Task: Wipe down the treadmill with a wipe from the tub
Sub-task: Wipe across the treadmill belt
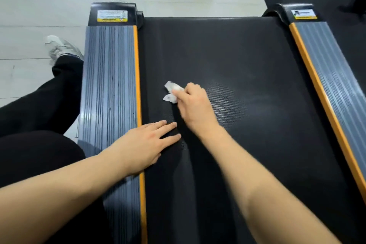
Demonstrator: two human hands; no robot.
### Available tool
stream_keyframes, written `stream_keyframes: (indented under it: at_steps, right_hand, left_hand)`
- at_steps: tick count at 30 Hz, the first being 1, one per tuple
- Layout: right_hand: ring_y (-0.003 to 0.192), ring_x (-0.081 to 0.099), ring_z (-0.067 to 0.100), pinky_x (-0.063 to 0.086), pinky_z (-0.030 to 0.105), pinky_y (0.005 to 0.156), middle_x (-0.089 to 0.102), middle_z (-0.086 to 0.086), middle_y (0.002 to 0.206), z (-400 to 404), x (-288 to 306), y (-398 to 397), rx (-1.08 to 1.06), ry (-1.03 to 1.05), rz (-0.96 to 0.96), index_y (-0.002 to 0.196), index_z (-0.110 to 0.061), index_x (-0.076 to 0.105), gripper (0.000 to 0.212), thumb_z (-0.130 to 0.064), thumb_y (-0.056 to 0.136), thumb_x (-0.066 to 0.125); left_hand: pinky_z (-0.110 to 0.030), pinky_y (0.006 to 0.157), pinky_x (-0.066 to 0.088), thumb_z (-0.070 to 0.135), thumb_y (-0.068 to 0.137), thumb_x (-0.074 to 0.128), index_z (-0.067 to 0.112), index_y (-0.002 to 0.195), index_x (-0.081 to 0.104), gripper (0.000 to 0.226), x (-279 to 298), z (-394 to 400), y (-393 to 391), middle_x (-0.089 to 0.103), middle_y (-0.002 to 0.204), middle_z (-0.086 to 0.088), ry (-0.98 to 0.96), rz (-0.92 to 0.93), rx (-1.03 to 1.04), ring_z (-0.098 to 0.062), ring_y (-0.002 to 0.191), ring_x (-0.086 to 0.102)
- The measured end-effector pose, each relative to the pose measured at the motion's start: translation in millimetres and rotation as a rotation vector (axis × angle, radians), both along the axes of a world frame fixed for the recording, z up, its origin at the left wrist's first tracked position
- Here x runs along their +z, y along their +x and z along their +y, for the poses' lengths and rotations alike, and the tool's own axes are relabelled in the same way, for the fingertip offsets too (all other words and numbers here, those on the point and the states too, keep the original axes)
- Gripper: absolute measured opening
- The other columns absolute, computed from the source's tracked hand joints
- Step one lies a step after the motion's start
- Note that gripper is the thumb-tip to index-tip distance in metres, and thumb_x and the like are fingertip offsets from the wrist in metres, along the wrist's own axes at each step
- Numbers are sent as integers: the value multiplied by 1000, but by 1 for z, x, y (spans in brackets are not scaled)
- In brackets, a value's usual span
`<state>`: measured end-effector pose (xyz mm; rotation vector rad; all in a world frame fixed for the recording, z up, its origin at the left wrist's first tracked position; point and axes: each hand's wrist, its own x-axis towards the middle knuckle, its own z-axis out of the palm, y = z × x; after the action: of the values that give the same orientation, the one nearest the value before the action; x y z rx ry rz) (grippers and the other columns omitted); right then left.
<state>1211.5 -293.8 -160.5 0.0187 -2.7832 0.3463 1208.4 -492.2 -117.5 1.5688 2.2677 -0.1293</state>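
I have my right hand (193, 103) on the treadmill belt (247, 61), fingers curled round a crumpled white wipe (172, 91) that pokes out past the fingertips, towards the belt's far end. The wipe sits on the belt's left half, nearer the left side rail (109, 85) than the right side rail (324, 61), and looks pressed against the textured rubber. My left hand (144, 144) lies flat just nearer me, heel over the left rail's orange edge strip (136, 75), fingers straight and spread on the belt, holding nothing; it seems to be bracing me.

The wipe is light, limp and probably damp, so it will bunch and roll under the palm rather than stay spread. I judge it best held as now, wadded under the fingers with pressure straight down, since the dimpled belt will drag at it. A faint pale sheen on the belt right of the wipe may be moisture. The tub is not in view.
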Motion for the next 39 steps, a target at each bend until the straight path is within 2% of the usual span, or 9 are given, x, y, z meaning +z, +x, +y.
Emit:
stream_keyframes:
  at_steps: [3, 8, 15, 18, 22, 27, 30, 34, 39]
  right_hand:
    - [70, 56, 34, 43, 41, 63, 55, 9, 81, 70, 2, 10, -179, 187, -12, 111, -27, 73, 30, -17, 88, 58]
    - [77, 56, 40, 45, 47, 72, 57, 20, 83, 92, 10, 15, -644, 55, -72, 121, -17, 69, 38, -8, 90, 49]
    - [66, 51, 29, 42, 36, 63, 53, 10, 76, 5, 9, -5, 340, 52, -29, 101, -16, 76, 24, -4, 82, 68]
    - [62, 52, 31, 39, 36, 57, 51, 11, 72, 73, 11, -18, 22, 217, 25, 99, -18, 76, 23, -7, 78, 74]
    - [75, 56, 41, 47, 45, 69, 57, 21, 82, 84, 18, -21, -452, 68, -80, 113, -17, 73, 37, -9, 88, 47]
    - [67, 54, 32, 49, 41, 62, 56, 9, 75, -40, 11, -32, 330, -51, -111, 93, -21, 78, 21, -9, 82, 64]
    - [69, 55, 29, 45, 37, 61, 56, 8, 79, -31, 11, -36, 435, 77, -71, 93, -16, 77, 17, -7, 78, 73]
    - [69, 57, 33, 40, 36, 59, 56, 9, 78, 58, -2, -41, -50, 208, 29, 98, -24, 78, 21, -21, 85, 62]
    - [91, 53, 42, 42, 49, 76, 56, 22, 99, 180, -2, 7, -639, 206, -235, 110, -11, 72, 32, -2, 91, 49]
  left_hand:
    - [-43, 110, 47, 40, 85, 74, 22, 154, 42, 78, 10, -4, 9, 38, 161, -13, -36, 12, 45, -33, 142, 46]
    - [-45, 127, 13, 44, 105, 40, 20, 162, -8, 78, 9, 3, 23, -15, 169, -13, -153, 21, 30, -35, 156, -1]
    - [-35, 126, 8, 33, 107, 36, 26, 163, -2, 69, 18, -10, 8, -9, 170, -7, -158, -52, -25, -26, 157, 2]
    - [-33, 125, 9, 33, 107, 35, 28, 163, 0, 66, 19, -14, 7, -10, 170, -5, -131, -72, -7, -24, 157, 2]
    - [-34, 124, 15, 32, 107, 36, 28, 163, 5, 64, 18, -13, 9, -6, 171, -4, -90, -101, 25, -24, 157, 5]
    - [-39, 124, 21, 29, 104, 37, 26, 162, 14, 62, 13, -13, 7, 9, 170, -7, -64, -89, 24, -26, 154, 16]
    - [-38, 126, 18, 27, 104, 38, 28, 162, 10, 64, 14, -15, 6, 4, 171, -6, -77, -108, 25, -25, 156, 12]
    - [-36, 127, 14, 26, 105, 37, 29, 163, 6, 65, 15, -17, 7, -6, 171, -2, -67, -117, 18, -23, 157, 5]
    - [-38, 123, 24, 26, 104, 38, 27, 161, 16, 61, 23, -12, 11, 3, 170, -5, -104, -124, 40, -25, 154, 16]
